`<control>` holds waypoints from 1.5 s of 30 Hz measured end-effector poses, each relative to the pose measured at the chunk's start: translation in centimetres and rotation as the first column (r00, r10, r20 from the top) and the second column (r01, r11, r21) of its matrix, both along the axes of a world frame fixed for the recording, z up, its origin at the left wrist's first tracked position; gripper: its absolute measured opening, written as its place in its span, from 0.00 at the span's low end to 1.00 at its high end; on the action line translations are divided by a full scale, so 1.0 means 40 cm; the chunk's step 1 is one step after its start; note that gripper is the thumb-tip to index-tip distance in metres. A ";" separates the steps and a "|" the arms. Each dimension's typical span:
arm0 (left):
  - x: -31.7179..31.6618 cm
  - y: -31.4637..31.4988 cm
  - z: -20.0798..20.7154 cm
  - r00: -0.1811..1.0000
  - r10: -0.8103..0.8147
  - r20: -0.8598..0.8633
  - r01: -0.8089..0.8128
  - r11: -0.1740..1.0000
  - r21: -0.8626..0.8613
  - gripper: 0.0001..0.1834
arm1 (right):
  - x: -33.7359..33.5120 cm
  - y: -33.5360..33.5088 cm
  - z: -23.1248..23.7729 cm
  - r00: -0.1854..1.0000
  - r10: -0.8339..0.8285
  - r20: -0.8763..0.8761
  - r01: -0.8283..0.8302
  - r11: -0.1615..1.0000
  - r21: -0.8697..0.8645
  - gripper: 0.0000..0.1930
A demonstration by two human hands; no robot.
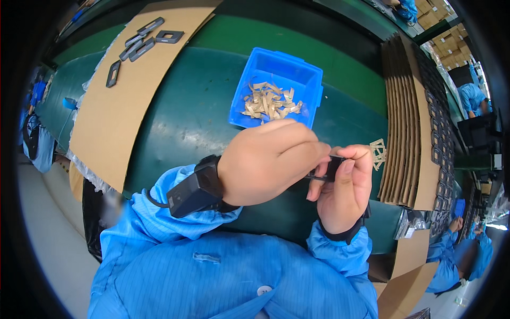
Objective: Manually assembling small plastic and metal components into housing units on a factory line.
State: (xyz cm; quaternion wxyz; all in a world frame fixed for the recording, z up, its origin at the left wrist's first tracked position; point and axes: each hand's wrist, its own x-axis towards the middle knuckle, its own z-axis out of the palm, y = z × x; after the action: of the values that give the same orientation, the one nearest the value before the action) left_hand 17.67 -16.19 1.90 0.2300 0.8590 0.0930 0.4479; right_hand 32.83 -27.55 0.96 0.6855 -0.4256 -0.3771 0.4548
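In front of me my right hand point(346, 186) grips a small black plastic frame point(333, 169) between thumb and fingers. My left hand point(273, 162) reaches across to it from the left, its fingers closed and their tips against the frame. Its own knuckles hide whatever is between those fingertips. Just beyond my hands stands a blue plastic bin point(314, 72) with a heap of curled tan strips point(270, 101) inside. To the right of my right hand lies a small pile of beige frame-shaped pieces point(377, 153).
At the left a cardboard sheet point(114, 111) lies on the green table point(180, 117), bearing several black frames point(142, 49). A stack of upright cardboard sheets point(401, 122) stands on the right, with rows of black frames point(438, 133) beyond it. Co-workers in blue point(470, 98) are farther right.
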 end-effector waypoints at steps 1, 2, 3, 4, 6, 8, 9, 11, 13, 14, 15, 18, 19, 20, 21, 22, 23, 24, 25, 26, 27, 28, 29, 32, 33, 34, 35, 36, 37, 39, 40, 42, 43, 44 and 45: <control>0.001 -0.003 0.001 0.998 0.051 -0.038 -0.050 0.998 0.035 0.13 | 0.001 0.001 0.006 1.000 0.000 0.003 0.000 1.000 -0.013 0.15; 0.008 -0.006 0.003 0.997 0.056 -0.048 -0.054 0.998 0.034 0.13 | 0.005 0.002 0.010 1.000 0.000 0.005 0.000 1.000 -0.025 0.16; 0.016 -0.007 0.003 0.990 0.099 -0.097 -0.096 0.995 0.033 0.12 | 0.008 0.008 0.011 1.000 0.016 -0.013 -0.016 1.000 0.001 0.16; 0.017 -0.006 0.003 0.979 0.140 -0.145 -0.137 0.990 0.034 0.10 | 0.013 0.009 0.016 0.999 0.037 0.014 -0.037 0.999 -0.021 0.16; 0.017 0.003 -0.006 0.986 0.123 -0.117 -0.116 0.991 0.061 0.10 | 0.028 0.008 0.013 0.995 0.088 0.044 -0.087 0.996 -0.024 0.18; 0.017 0.011 -0.007 0.992 0.095 -0.077 -0.088 0.992 0.090 0.11 | 0.022 0.012 0.013 0.995 0.095 0.044 -0.094 0.995 -0.021 0.18; 0.012 0.012 -0.005 0.990 0.118 -0.071 -0.106 0.982 0.155 0.12 | 0.021 0.012 0.014 0.994 0.103 0.044 -0.102 0.994 -0.022 0.18; 0.014 0.011 -0.002 0.988 0.139 -0.060 -0.123 0.968 0.218 0.12 | 0.029 0.011 0.018 0.989 0.133 0.069 -0.132 0.991 -0.012 0.21; 0.011 0.010 -0.005 0.984 0.175 -0.038 -0.162 0.959 0.232 0.12 | 0.031 0.011 0.022 0.980 0.140 0.140 -0.133 0.989 -0.057 0.23; 0.012 0.009 -0.006 0.984 0.173 -0.037 -0.160 0.960 0.231 0.12 | 0.043 0.008 0.025 0.973 0.193 0.129 -0.187 0.980 -0.063 0.26; 0.011 0.008 -0.005 0.978 0.201 -0.059 -0.183 0.956 0.227 0.11 | 0.035 0.010 0.026 0.972 0.196 0.128 -0.189 0.980 -0.062 0.26; 0.013 0.008 -0.012 0.968 0.248 -0.021 -0.242 0.957 0.162 0.09 | -0.002 0.028 0.035 0.991 0.053 0.120 -0.050 0.998 -0.032 0.24; 0.014 0.010 -0.019 0.963 0.268 0.039 -0.270 0.958 0.096 0.08 | -0.002 0.030 0.024 0.991 0.054 0.121 -0.050 0.998 -0.030 0.24; 0.014 0.013 -0.026 0.962 0.269 0.040 -0.271 0.957 0.098 0.08 | 0.000 0.030 0.001 0.992 0.096 0.078 -0.095 0.995 -0.017 0.20; 0.014 0.018 -0.033 0.971 0.233 0.052 -0.237 0.967 0.092 0.09 | 0.000 0.029 -0.011 0.990 0.135 0.037 -0.135 0.991 -0.002 0.16; 0.014 0.020 -0.035 0.978 0.198 0.064 -0.203 0.975 0.087 0.10 | -0.006 0.029 -0.012 0.997 0.075 0.030 -0.075 0.997 -0.008 0.09; 0.016 0.018 -0.029 0.978 0.196 0.064 -0.201 0.976 0.088 0.10 | 0.002 0.029 -0.015 0.997 0.073 0.031 -0.073 0.997 -0.007 0.09; 0.019 0.014 -0.017 0.975 0.179 0.131 -0.185 0.982 0.031 0.13 | 0.017 0.030 -0.021 0.994 0.010 0.112 -0.010 1.000 -0.003 0.09; 0.022 0.009 -0.002 0.967 0.162 0.197 -0.160 0.987 -0.024 0.15 | 0.018 0.040 -0.010 0.980 -0.056 0.193 0.056 0.998 0.007 0.08; 0.013 -0.014 0.024 0.986 0.119 0.119 -0.084 0.961 -0.262 0.19 | 0.008 0.041 0.016 0.953 -0.117 0.280 0.113 0.993 0.028 0.09; 0.015 -0.013 0.019 0.986 0.116 0.121 -0.081 0.961 -0.263 0.19 | 0.012 0.038 0.014 0.952 -0.119 0.281 0.116 0.993 0.028 0.09; 0.018 -0.008 0.010 0.990 0.091 0.109 -0.058 0.960 -0.275 0.18 | 0.019 0.036 0.011 0.912 -0.076 0.403 0.090 0.996 -0.017 0.10; 0.021 -0.005 0.005 0.993 0.065 0.097 -0.034 0.958 -0.286 0.17 | 0.023 0.033 0.009 0.856 -0.027 0.517 0.071 0.995 -0.065 0.12; -0.001 -0.002 0.013 0.996 0.053 -0.071 -0.078 0.902 -0.424 0.12 | 0.018 0.036 0.024 0.941 0.004 0.339 0.032 0.994 -0.103 0.12; 0.003 -0.003 0.008 0.996 0.051 -0.068 -0.075 0.902 -0.425 0.12 | 0.020 0.036 0.030 0.988 0.030 0.149 -0.012 0.993 -0.115 0.11; 0.009 -0.006 -0.002 0.999 0.025 0.045 0.006 0.819 -0.574 0.09 | 0.033 0.034 0.031 0.996 0.033 0.088 -0.019 0.989 -0.149 0.10; 0.013 -0.008 -0.007 0.987 0.018 0.160 0.101 0.711 -0.696 0.06 | 0.037 0.034 0.026 0.995 0.031 0.092 -0.017 0.989 -0.149 0.10; 0.014 -0.010 0.000 0.988 0.019 0.152 0.089 0.736 -0.671 0.06 | 0.044 0.034 0.017 0.997 0.028 0.077 -0.018 0.992 -0.126 0.10; 0.015 -0.011 -0.001 0.988 0.016 0.155 0.093 0.736 -0.671 0.06 | 0.051 0.033 0.007 0.998 0.026 0.062 -0.019 0.995 -0.102 0.10; 0.014 -0.010 -0.006 0.995 0.055 0.082 0.007 0.788 -0.615 0.09 | 0.059 0.033 -0.001 0.998 0.030 0.053 -0.024 0.994 -0.103 0.10; 0.012 -0.009 -0.006 0.995 0.054 0.085 0.010 0.787 -0.616 0.09 | 0.054 0.035 0.001 0.999 0.017 0.031 -0.015 0.996 -0.088 0.10; 0.008 -0.007 0.001 0.996 0.058 0.063 -0.007 0.788 -0.616 0.12 | 0.053 0.035 -0.002 1.000 0.003 0.013 -0.002 0.997 -0.074 0.11; 0.010 -0.008 0.002 0.996 0.056 0.069 -0.001 0.788 -0.616 0.12 | 0.054 0.034 -0.009 1.000 -0.016 0.024 0.017 0.998 -0.065 0.12; 0.012 -0.011 0.001 0.993 0.078 0.084 -0.004 0.760 -0.650 0.10 | 0.056 0.033 -0.012 0.999 -0.035 0.036 0.037 0.998 -0.056 0.13; 0.016 -0.013 0.006 0.991 0.105 0.085 -0.019 0.733 -0.680 0.09 | 0.054 0.033 -0.009 0.999 -0.033 0.030 0.035 0.998 -0.054 0.13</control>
State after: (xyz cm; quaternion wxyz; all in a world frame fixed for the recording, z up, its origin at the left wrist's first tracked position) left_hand 18.30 -16.69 2.15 0.5169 0.6846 0.2646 0.4406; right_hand 34.99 -26.21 0.61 0.6757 -0.4571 -0.3672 0.4469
